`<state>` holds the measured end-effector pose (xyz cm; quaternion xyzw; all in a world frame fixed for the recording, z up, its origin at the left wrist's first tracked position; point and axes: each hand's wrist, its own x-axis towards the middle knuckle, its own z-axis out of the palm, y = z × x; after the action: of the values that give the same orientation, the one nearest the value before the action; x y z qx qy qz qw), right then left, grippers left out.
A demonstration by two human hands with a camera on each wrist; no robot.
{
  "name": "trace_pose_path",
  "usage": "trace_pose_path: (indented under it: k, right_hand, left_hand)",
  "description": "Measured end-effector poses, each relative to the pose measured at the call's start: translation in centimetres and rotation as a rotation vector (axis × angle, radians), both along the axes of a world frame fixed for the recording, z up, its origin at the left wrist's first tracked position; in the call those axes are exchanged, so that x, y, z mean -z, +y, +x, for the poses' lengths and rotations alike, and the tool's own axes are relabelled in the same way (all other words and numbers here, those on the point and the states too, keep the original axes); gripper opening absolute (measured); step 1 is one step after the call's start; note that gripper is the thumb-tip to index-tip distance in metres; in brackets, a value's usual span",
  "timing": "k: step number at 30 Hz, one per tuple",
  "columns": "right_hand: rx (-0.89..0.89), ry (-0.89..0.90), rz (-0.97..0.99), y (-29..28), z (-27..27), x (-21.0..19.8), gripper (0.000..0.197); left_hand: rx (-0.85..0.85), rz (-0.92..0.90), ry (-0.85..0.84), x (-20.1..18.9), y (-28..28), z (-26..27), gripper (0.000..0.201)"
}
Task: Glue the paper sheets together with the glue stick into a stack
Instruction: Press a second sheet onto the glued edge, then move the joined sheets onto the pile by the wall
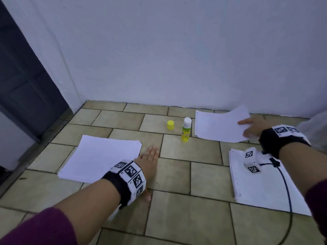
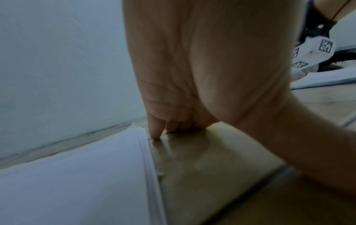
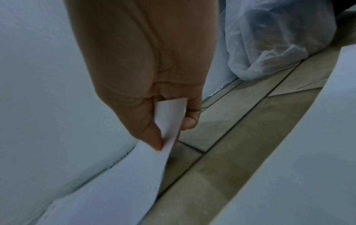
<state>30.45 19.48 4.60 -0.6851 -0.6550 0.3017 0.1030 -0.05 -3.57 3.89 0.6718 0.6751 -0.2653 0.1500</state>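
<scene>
Right hand [image 1: 253, 127] pinches a loose white paper sheet [image 1: 219, 125] near the tiled floor's far edge.
Left hand [image 1: 149, 157] lies flat, fingers spread (holding nothing); the uncapped yellow glue stick [image 1: 186, 129] just beside, perhaps brushed over, may topple.

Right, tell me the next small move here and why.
Probably carry the sheet pinched in the right hand across to the stack beside the left hand. The glue stick stands uncapped, its cap set aside.
</scene>
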Motion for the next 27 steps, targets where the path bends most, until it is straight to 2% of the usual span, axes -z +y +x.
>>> trace_pose_path:
  k: [7,15,16,18,20,21,22,24,25,27]
  right_hand:
    - [-0.08,-0.156,-0.022,1.1,-0.1,2.1,0.057]
    - [-0.064,-0.208,-0.034,1.9,-0.2,1.4,0.057]
    - [-0.065,-0.192,-0.031,1.7,-0.1,0.8,0.06]
    - [-0.087,-0.132,-0.048,0.6,-0.1,-1.2,0.069]
    - [-0.152,-0.11,-0.073,-1.4,-0.2,-3.5,0.078]
    - [-0.195,-0.13,-0.078,-2.8,-0.3,-4.3,0.082]
    - [-0.243,-0.176,-0.089,-4.4,-0.4,-5.0,0.086]
    - [-0.318,-0.288,-0.128,-7.5,-0.7,-5.2,0.093]
    - [-0.343,-0.34,-0.15,-9.2,-0.8,-5.0,0.095]
    - [-0.377,-0.41,-0.179,-12.3,-0.9,-3.8,0.094]
  left_hand:
    - [-0.019,-0.058,-0.026,-0.3,0.2,-0.1,0.067]
    - [0.01,-0.08,-0.012,-0.2,0.2,-0.4,0.069]
    - [0.019,-0.086,-0.011,-0.1,0.2,-0.4,0.073]
    - [0.04,-0.101,-0.011,-0.1,0.2,-0.5,0.094]
    - [0.015,-0.115,-0.034,-0.2,0.4,-0.5,0.098]
    - [0.011,-0.118,-0.04,-0.3,0.5,-0.5,0.098]
    - [0.022,-0.119,-0.033,-0.2,0.5,-0.6,0.107]
    - [0.09,-0.146,0.03,0.1,0.5,-0.8,0.138]
    - [0.106,-0.145,0.051,0.2,0.4,-0.8,0.146]
    - [0.111,-0.118,0.051,0.3,0.2,-0.9,0.149]
